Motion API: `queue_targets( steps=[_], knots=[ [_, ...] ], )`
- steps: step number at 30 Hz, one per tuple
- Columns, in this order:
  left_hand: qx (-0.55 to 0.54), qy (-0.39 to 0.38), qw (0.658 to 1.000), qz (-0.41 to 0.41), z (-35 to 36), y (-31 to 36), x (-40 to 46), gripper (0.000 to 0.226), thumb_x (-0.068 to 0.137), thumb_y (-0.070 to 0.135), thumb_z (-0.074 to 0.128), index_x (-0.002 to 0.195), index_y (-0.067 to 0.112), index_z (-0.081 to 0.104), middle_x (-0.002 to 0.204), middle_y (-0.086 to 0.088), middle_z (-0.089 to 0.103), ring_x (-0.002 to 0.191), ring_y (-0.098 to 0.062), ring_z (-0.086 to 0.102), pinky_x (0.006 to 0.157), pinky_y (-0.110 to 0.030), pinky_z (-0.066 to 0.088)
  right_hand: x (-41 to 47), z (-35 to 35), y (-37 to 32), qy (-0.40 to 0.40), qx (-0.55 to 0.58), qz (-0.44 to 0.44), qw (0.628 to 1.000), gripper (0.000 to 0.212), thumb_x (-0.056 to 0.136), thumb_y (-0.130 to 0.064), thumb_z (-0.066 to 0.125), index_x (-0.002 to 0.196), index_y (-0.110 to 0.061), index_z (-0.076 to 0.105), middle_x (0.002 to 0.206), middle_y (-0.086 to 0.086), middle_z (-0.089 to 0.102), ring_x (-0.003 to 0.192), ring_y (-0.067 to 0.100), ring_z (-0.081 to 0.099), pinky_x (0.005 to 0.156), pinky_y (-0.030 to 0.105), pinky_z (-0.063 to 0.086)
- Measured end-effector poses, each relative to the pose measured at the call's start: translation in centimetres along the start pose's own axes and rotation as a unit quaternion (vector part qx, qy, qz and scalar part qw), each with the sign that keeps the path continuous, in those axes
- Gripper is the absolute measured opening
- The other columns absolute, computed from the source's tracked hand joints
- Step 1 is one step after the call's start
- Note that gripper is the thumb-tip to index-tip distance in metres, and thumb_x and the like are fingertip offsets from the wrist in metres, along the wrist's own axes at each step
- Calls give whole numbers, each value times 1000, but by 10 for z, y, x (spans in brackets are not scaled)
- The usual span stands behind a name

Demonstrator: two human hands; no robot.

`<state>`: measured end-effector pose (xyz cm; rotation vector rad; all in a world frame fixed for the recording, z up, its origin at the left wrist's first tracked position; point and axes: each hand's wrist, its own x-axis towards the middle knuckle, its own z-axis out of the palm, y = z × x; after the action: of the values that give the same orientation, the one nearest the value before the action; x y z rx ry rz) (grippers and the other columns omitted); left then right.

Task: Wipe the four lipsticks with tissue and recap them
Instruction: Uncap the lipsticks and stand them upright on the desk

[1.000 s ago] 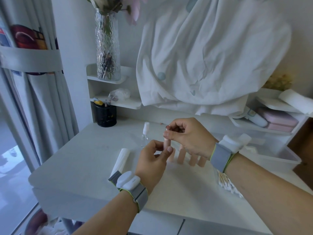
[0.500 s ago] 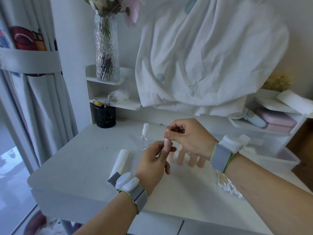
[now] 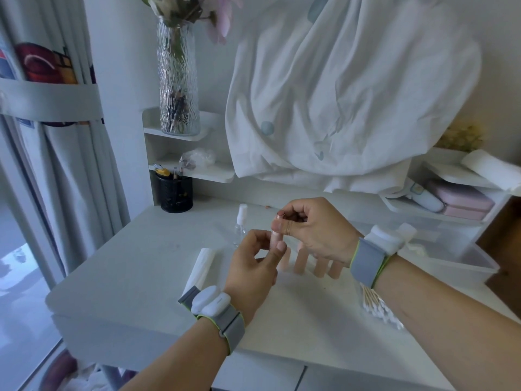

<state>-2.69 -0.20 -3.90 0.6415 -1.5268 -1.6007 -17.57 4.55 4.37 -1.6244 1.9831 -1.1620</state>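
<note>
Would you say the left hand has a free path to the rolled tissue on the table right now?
Probably not yet: the left hand grips the lipstick together with the right hand. The rolled tissue lies unobstructed nearby.

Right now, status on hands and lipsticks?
Left hand and right hand both pinch one lipstick, held upright, tip exposed. Other pink tubes stand on desk behind. Tissue roll untouched. Nothing blocking.

On the table (image 3: 135, 283), a row of lipsticks (image 3: 299, 262) stood behind the hands. A tissue pack (image 3: 203, 263) lay to their left, cotton swabs (image 3: 377, 306) to their right, a spray bottle (image 3: 241, 225) behind them. A pen holder (image 3: 176, 193) sat at the back left corner, under the shelf (image 3: 197, 173).
</note>
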Motion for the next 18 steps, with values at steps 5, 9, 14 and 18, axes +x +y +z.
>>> queue_targets(
  steps=[5,9,14,18],
  knots=[
    [-13,20,1000,-6,1,1,1,22,98,30,74,112,19,60,104,1,71,50,-11,50,46,-20,40,2,-7,-7,-6,-17,9,1000,11,88,-36,85,91,-26,81,83,-16,79,83,3,73,89,34,57],
    [-34,57,997,-45,0,2,3,15,105,38,61,111,24,60,101,2,66,50,-12,47,44,-22,37,16,-30,-25,-33,-108,12,994,9,87,-37,83,89,-29,81,77,-26,75,72,5,72,70,31,58],
    [-48,66,995,-65,0,2,4,13,110,24,52,108,15,61,86,-2,62,47,-12,41,40,-21,32,41,-37,-39,-97,-287,32,953,16,73,-35,90,83,-27,81,69,-20,72,64,0,63,62,21,46],
    [-45,78,994,-65,2,0,5,14,109,16,49,109,15,62,82,-2,61,46,-13,40,40,-22,30,60,-19,-26,-165,-369,69,912,24,69,-35,94,85,-23,79,85,-5,78,75,20,76,68,33,63]
  ],
)
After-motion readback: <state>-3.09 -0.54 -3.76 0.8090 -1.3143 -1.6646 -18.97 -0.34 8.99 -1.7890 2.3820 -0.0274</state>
